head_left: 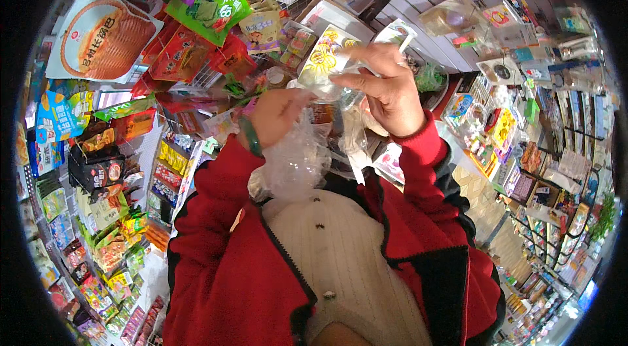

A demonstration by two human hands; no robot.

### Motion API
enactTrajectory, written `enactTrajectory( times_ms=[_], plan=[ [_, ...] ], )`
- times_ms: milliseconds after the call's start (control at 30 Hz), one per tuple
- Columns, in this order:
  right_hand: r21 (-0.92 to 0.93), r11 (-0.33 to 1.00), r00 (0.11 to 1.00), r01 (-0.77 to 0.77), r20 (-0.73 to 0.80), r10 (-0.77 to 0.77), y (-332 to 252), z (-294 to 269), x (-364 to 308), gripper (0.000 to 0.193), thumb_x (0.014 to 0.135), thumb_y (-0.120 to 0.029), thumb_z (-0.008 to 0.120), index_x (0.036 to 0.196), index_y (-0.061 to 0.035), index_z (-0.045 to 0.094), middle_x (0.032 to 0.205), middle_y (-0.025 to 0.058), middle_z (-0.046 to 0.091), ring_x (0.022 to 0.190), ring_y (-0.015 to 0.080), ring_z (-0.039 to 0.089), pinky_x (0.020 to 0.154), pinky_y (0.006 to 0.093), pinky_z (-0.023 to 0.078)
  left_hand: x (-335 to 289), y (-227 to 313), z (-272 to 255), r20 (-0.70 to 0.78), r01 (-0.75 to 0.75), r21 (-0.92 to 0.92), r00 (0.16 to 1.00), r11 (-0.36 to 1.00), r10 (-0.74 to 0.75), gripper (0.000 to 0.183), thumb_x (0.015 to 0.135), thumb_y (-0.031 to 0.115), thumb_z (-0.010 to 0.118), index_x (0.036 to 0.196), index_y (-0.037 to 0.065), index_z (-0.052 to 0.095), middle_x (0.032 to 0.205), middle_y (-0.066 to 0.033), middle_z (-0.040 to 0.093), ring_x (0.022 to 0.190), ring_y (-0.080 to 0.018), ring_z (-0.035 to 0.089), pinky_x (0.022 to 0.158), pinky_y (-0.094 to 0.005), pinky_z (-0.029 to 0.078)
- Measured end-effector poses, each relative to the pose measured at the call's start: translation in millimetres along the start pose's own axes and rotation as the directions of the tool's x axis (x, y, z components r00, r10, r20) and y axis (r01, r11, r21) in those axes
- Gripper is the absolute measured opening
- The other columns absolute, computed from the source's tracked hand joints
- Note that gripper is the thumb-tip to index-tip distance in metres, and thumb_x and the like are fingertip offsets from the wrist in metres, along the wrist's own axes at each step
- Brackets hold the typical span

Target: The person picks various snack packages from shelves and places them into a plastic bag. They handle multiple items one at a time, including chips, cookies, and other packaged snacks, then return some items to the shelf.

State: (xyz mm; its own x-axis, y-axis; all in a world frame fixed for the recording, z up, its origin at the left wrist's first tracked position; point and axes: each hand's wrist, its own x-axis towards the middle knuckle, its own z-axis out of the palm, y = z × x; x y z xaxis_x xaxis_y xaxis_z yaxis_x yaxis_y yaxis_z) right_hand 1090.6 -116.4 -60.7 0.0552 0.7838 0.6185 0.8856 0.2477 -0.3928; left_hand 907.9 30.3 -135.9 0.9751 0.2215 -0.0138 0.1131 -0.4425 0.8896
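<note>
Both hands are raised in front of my chest in a small shop. My left hand (278, 117), with a green bangle on the wrist, grips a crumpled clear plastic bag (297, 159) that hangs down against my red jacket. My right hand (386, 87) pinches the upper part of the same clear plastic between thumb and fingers. Just behind the hands sits a yellow-and-white snack packet (325, 51); whether it is inside the bag I cannot tell.
Hanging snack packets (196, 12) in red, green and purple fill the rack above and to the left. Shelves of small packaged goods (111, 228) run down the left side. A counter with small items (497, 130) and more shelves stand to the right.
</note>
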Motion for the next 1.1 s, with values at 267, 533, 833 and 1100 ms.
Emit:
enactTrajectory(
  times_ms=[267,533,833,1100],
  plan=[
    [0.318,0.886,0.939,-0.337,0.045,0.341,-77,57,-72,0.04,0.063,0.017,0.046,0.096,-0.0002,0.062,0.088,0.0147,0.062,0.077,0.031,0.061,0.07,0.0336,0.051,-28,16,-35,0.034,0.161,-0.208,0.987,0.965,-0.158,0.031,0.095,0.022,0.044,0.11,0.003,0.062,0.066,0.0034,0.05,0.06,-0.0047,0.043,0.053,-0.0227,0.035],
    [0.128,0.804,0.761,-0.58,0.437,0.479,-15,188,-95,0.033,0.075,0.001,0.046,0.106,-0.0026,0.058,0.094,0.0176,0.062,0.084,0.0336,0.061,0.072,0.0383,0.05,-51,35,-39,0.19,0.112,-0.316,0.98,0.942,-0.053,0.026,0.092,0.017,0.046,0.099,-0.002,0.062,0.075,-0.006,0.061,0.066,-0.0103,0.053,0.062,-0.0267,0.044],
    [-0.006,0.814,0.688,-0.581,0.53,0.495,-2,231,-100,0.028,0.082,-0.01,0.044,0.105,-0.005,0.058,0.092,0.0184,0.063,0.082,0.0345,0.062,0.069,0.0406,0.05,-65,34,-49,0.082,0.143,-0.261,0.989,0.955,-0.126,0.028,0.092,0.018,0.047,0.106,-0.001,0.06,0.083,-0.011,0.065,0.068,-0.0173,0.061,0.063,-0.0301,0.047],
    [-0.111,0.833,0.652,-0.541,0.571,0.499,-9,228,-95,0.026,0.088,-0.019,0.041,0.104,-0.0071,0.059,0.09,0.0191,0.064,0.081,0.0353,0.062,0.066,0.0427,0.05,-39,2,-8,-0.038,0.024,0.27,0.999,0.962,-0.015,0.033,0.085,0.014,0.048,0.114,0.001,0.056,0.088,-0.0235,0.062,0.075,-0.0387,0.06,0.068,-0.0432,0.048]
  ],
)
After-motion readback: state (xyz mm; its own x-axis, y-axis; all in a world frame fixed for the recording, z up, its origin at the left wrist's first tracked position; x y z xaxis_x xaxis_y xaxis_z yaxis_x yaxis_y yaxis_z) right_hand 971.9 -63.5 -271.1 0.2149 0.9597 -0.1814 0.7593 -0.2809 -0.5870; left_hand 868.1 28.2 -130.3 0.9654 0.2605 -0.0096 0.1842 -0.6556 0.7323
